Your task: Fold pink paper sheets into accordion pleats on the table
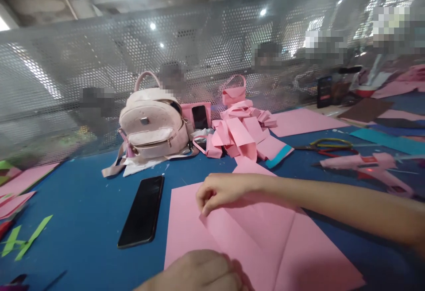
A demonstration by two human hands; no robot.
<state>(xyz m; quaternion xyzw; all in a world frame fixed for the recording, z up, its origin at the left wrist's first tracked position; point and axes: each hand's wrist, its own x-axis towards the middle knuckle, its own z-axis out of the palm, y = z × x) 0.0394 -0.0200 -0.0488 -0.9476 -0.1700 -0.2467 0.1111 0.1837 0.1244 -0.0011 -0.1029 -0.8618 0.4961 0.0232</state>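
Note:
A pink paper sheet point(247, 242) curls up in a fold above more pink paper point(182, 220) on the blue table. My right hand point(221, 191), reaching in from the right, pinches the sheet's upper left corner between thumb and fingers. At the bottom edge of the head view, my left hand point(202, 271) has its fingers curled at the near side of the same sheet; its fingertips are hidden. A black phone point(142, 211) lies left of the paper.
A pale pink backpack point(154, 125) stands behind, beside a heap of pink paper strips point(237, 133). To the right lie scissors point(328, 146) and a pink glue gun point(365, 164). Green paper strips point(33, 238) lie left. A perforated metal screen point(109, 69) borders the table.

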